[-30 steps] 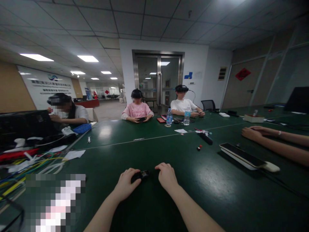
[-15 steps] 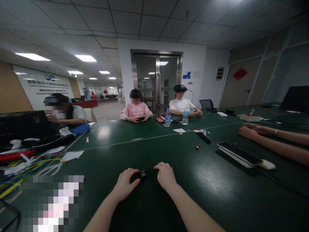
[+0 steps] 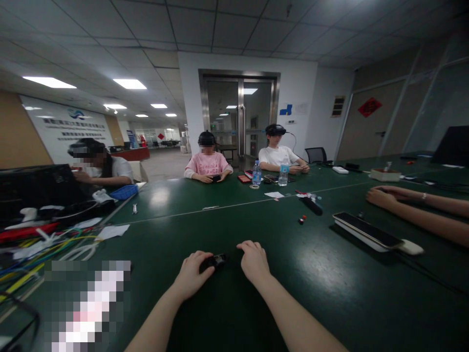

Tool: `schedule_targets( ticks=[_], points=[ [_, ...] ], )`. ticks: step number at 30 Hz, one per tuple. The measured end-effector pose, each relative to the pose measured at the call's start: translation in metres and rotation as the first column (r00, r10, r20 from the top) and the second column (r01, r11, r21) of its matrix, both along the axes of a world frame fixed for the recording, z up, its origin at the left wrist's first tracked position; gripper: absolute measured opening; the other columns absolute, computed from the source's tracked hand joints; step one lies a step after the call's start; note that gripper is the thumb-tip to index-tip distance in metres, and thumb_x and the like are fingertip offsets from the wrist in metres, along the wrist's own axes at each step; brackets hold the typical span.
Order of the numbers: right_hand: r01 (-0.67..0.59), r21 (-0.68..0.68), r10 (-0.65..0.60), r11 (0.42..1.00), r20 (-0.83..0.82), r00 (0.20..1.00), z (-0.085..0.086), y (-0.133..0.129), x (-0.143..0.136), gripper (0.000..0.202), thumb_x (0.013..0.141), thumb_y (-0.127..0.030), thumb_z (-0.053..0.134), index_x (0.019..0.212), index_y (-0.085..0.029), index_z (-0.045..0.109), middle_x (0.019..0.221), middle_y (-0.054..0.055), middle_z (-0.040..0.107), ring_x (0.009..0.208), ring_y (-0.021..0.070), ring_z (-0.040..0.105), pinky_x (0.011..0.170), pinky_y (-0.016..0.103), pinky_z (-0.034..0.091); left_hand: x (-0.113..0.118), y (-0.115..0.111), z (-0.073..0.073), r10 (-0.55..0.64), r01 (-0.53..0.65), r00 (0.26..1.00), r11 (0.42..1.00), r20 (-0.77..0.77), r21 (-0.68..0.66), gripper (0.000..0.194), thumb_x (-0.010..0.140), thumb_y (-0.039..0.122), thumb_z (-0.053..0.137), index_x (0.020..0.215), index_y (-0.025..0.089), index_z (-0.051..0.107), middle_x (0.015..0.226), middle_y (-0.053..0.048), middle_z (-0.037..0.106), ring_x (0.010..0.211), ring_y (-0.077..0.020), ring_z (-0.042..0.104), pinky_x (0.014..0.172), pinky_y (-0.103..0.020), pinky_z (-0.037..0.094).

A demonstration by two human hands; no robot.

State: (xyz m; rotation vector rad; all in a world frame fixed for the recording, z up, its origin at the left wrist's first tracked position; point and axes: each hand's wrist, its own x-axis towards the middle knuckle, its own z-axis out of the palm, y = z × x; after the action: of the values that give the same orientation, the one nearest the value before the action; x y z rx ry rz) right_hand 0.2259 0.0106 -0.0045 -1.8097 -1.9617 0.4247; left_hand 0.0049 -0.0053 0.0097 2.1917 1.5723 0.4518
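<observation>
My left hand (image 3: 192, 275) is closed on a small dark object (image 3: 219, 260) at the table surface, thumb on the near side and fingers on the far side. Its right end sticks out and shows some lighter detail; the rest is covered, and its kind I cannot make out. A short gap to the right, my right hand (image 3: 252, 259) is held low over the green table (image 3: 234, 227). Its index finger points left, apart from the other, bent fingers. Nothing shows in this hand, and its thumb is hidden.
A phone on a white box (image 3: 366, 232) lies to the right, near another person's hands (image 3: 383, 196). Small red and white pieces (image 3: 301, 220) and a black strip-like thing (image 3: 311, 205) lie ahead. Bottles (image 3: 283, 173) stand farther back. Cables (image 3: 78, 249) crowd the left.
The view has shifted slightly. My left hand stays on the small dark object, and my right hand keeps nearly the same pose beside it.
</observation>
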Motion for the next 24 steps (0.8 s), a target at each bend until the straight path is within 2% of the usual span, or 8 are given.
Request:
schedule_targets(
  ticks=[4, 8, 11, 24],
  points=[
    [-0.067, 0.019, 0.068, 0.998, -0.069, 0.995, 0.004, -0.004, -0.001, 0.039, 0.084, -0.013, 0.037, 0.115, -0.026, 0.058, 0.12, 0.003, 0.057, 0.113, 0.021, 0.049, 0.094, 0.036, 0.039, 0.001, -0.001, 0.0, -0.014, 0.014, 1.0, 1.0, -0.011, 0.024, 0.044, 0.084, 0.046, 0.045, 0.123, 0.026, 0.05, 0.121, -0.003, 0.053, 0.112, -0.0237, 0.046, 0.096, -0.037, 0.033],
    [-0.302, 0.129, 0.323, 0.944, -0.198, 0.925, 0.012, -0.012, -0.01, 0.033, 0.088, -0.027, 0.04, 0.117, -0.029, 0.055, 0.118, 0.001, 0.057, 0.11, 0.018, 0.049, 0.093, 0.031, 0.039, 0.001, -0.001, -0.003, -0.022, 0.025, 0.999, 0.997, -0.045, 0.068, 0.042, 0.084, 0.046, 0.046, 0.121, 0.027, 0.052, 0.119, -0.004, 0.054, 0.111, -0.0239, 0.046, 0.096, -0.036, 0.032],
    [-0.412, 0.102, 0.424, 0.905, -0.198, 0.883, 0.014, -0.017, -0.018, 0.03, 0.083, -0.035, 0.051, 0.111, -0.03, 0.059, 0.113, 0.0, 0.058, 0.106, 0.0192, 0.05, 0.091, 0.033, 0.039, -0.001, 0.0, -0.005, -0.049, 0.052, 0.998, 0.996, -0.037, 0.076, 0.042, 0.084, 0.046, 0.046, 0.122, 0.028, 0.051, 0.118, -0.004, 0.054, 0.111, -0.0234, 0.046, 0.096, -0.036, 0.032],
    [-0.424, 0.048, 0.419, 0.905, -0.289, 0.861, 0.008, -0.015, -0.018, 0.024, 0.082, -0.031, 0.052, 0.105, -0.029, 0.061, 0.111, -0.001, 0.057, 0.106, 0.0174, 0.05, 0.09, 0.031, 0.038, -0.004, -0.002, -0.01, -0.058, 0.058, 0.998, 0.994, 0.005, 0.09, 0.043, 0.083, 0.047, 0.049, 0.122, 0.028, 0.051, 0.12, -0.003, 0.053, 0.113, -0.0235, 0.045, 0.099, -0.037, 0.03]
  ],
)
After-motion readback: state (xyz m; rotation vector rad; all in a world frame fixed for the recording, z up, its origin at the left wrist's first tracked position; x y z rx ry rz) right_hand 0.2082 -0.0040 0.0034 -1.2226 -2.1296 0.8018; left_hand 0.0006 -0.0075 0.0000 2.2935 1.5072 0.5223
